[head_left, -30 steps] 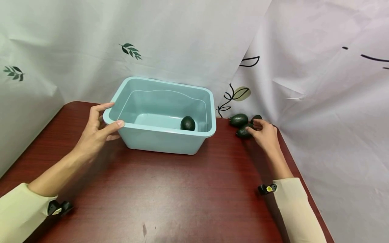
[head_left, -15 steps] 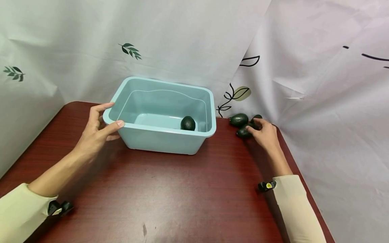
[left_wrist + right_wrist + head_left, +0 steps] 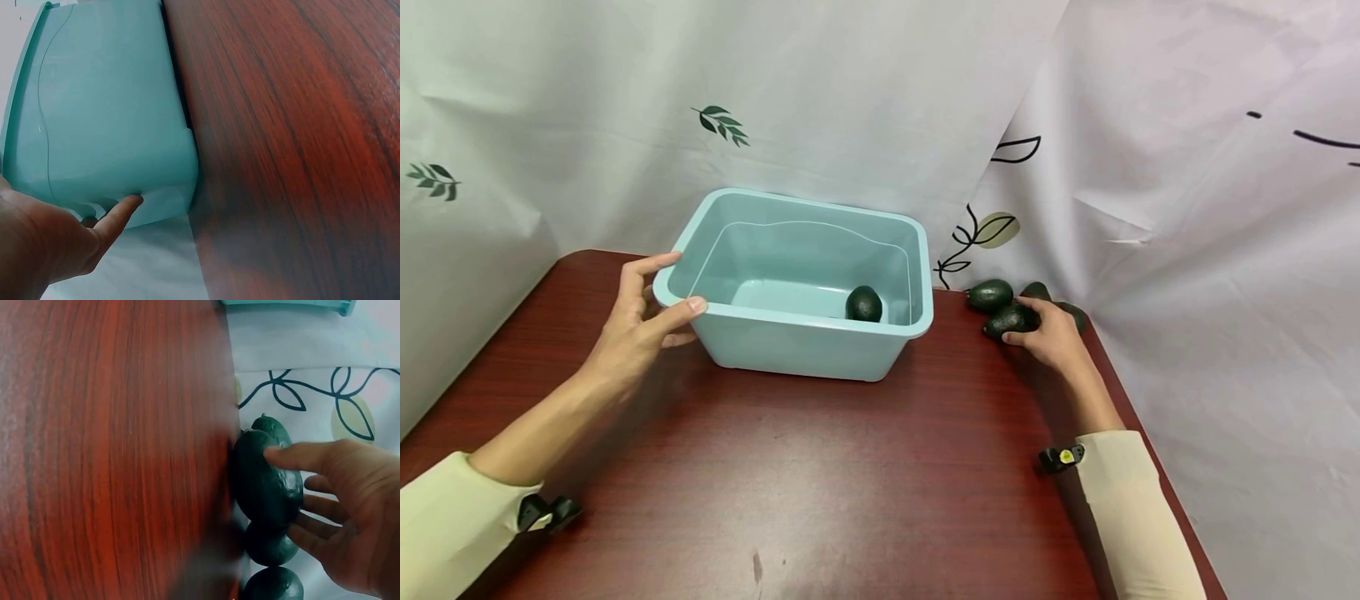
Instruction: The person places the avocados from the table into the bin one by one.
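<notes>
Right of centre in the head view, the right hand [image 3: 1054, 335] has the front avocado [image 3: 1009, 320] between thumb and fingers, a narrow, curled hold, and the right wrist view shows the thumb pressed on its dark skin! Packed around it: the back-left avocado [image 3: 990, 295], the back avocado [image 3: 1036, 291] and, partly behind the hand, the right-hand avocado [image 3: 1074, 314]. Over at centre left, the left hand [image 3: 636, 329] grips the corner of the pale blue plastic bin [image 3: 797, 354], thumb over the rim. Inside, toward its right end, sits one lone avocado [image 3: 863, 305]. All this on a reddish wood-grain table [image 3: 820, 475], patterned cloth [image 3: 850, 108] across the top.
</notes>
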`<state>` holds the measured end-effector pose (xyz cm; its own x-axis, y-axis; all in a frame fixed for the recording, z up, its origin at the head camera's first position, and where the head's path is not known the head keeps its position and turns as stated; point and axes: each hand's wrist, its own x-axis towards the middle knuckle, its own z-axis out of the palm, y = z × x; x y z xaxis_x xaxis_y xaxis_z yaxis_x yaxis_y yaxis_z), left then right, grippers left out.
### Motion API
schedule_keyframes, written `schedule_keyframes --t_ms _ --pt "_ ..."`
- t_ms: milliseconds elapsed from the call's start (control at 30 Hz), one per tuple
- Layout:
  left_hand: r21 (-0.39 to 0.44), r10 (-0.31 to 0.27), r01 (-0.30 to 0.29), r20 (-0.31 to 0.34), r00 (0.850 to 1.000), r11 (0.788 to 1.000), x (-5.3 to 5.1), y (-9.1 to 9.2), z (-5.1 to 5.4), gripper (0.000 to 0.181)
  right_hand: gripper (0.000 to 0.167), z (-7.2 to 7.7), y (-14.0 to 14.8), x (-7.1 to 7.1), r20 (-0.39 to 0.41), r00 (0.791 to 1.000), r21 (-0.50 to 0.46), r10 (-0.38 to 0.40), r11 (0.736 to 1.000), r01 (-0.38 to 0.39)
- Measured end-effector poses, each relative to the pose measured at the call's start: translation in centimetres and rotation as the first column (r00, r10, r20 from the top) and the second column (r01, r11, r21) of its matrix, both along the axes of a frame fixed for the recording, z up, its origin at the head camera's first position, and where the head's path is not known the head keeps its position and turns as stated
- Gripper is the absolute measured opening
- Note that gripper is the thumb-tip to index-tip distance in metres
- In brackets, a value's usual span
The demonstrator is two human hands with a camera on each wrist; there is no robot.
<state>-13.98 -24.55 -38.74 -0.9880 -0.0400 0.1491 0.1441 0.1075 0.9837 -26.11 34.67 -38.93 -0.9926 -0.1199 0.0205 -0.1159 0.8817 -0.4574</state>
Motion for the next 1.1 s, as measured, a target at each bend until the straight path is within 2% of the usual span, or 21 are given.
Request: schedule_keyframes --t_ms 333,633,867,1100 --pt "0.016 0.002 -0.002 -0.003 1.000 1.000 0.1 0.0 0.1 0.070 0.078 -0.4 0.1 0.2 -0.006 1.000 -0.011 0.005 1.000 -0.005" --pt "0.034 0.005 -0.005 0.000 1.000 0.999 0.0 -0.1 -0.1 0.070 0.079 -0.6 0.1 0.3 -0.005 1.000 0.030 -0.026 0.999 0.027" --pt "0.042 0.003 -0.003 -0.001 1.000 0.999 0.0 0.0 0.0 0.070 0.078 -1.0 0.1 0.6 -0.037 0.999 -0.008 -0.034 0.999 0.034" --pt "0.009 0.002 -0.002 0.006 1.000 1.000 0.0 0.0 0.0 0.070 0.077 -1.2 0.2 1.1 -0.055 0.996 -0.062 -0.066 0.996 0.063"
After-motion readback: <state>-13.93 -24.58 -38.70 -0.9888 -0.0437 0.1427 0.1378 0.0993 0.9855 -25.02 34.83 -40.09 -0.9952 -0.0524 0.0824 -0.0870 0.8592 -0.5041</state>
